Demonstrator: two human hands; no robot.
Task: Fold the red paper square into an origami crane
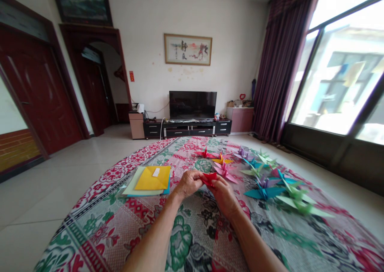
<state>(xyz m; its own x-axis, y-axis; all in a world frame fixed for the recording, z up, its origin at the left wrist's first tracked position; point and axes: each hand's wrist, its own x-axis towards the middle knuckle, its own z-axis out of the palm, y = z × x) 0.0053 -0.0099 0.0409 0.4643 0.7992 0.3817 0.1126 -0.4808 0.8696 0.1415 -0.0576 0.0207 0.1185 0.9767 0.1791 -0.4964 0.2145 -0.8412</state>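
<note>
A small folded piece of red paper [209,178] is pinched between my two hands, above the middle of the table. My left hand [189,183] closes on its left side, thumb and fingers pressed together. On its right side my right hand [222,192] grips it the same way; part of the paper is hidden behind the fingers. Just beyond my hands stand finished paper cranes: a red crane [205,153], a yellow crane [221,160] and a pink crane [225,171]. To the left lies a stack of yellow origami paper [159,176] and other coloured sheets.
Several more cranes, among them a blue crane [264,192] and a light green crane [301,204], spread over the right side. A flowered tablecloth [120,232] covers the round table. Beyond it stand a television [193,105] and a low cabinet [177,133].
</note>
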